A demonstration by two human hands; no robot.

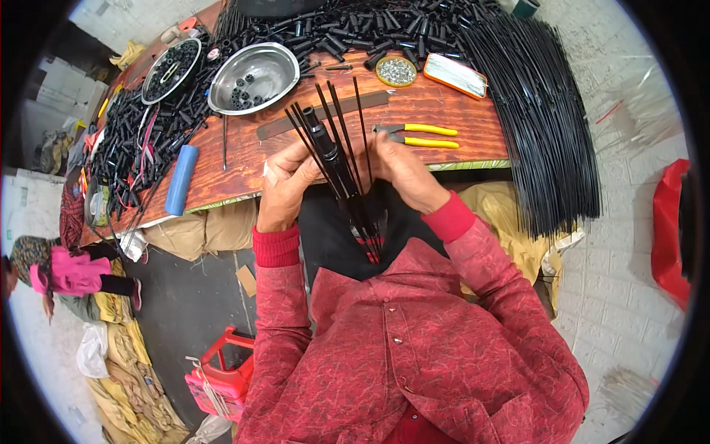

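Observation:
In front of my lap, both hands are on an umbrella frame (330, 157), a black tube with several thin black ribs spread around it. It stands tilted, its lower ends running down between my legs. My left hand (285, 177) is closed round the tube and ribs from the left, with a pale patch of tape or bandage at the thumb side. On the other side, my right hand (405, 172) has its fingers bent in at the ribs; its fingertips are partly hidden. Just beyond the right hand lie yellow-handled pliers (433, 129) on the wooden table (473, 129).
Black tubes (347, 33) are heaped along the table's back and left. A steel bowl (277, 70), a round tin (378, 72) of small metal pieces and a blue roll (182, 180) lie nearer. Long black ribs (547, 133) overhang the right. A person (74, 270) in pink is at left.

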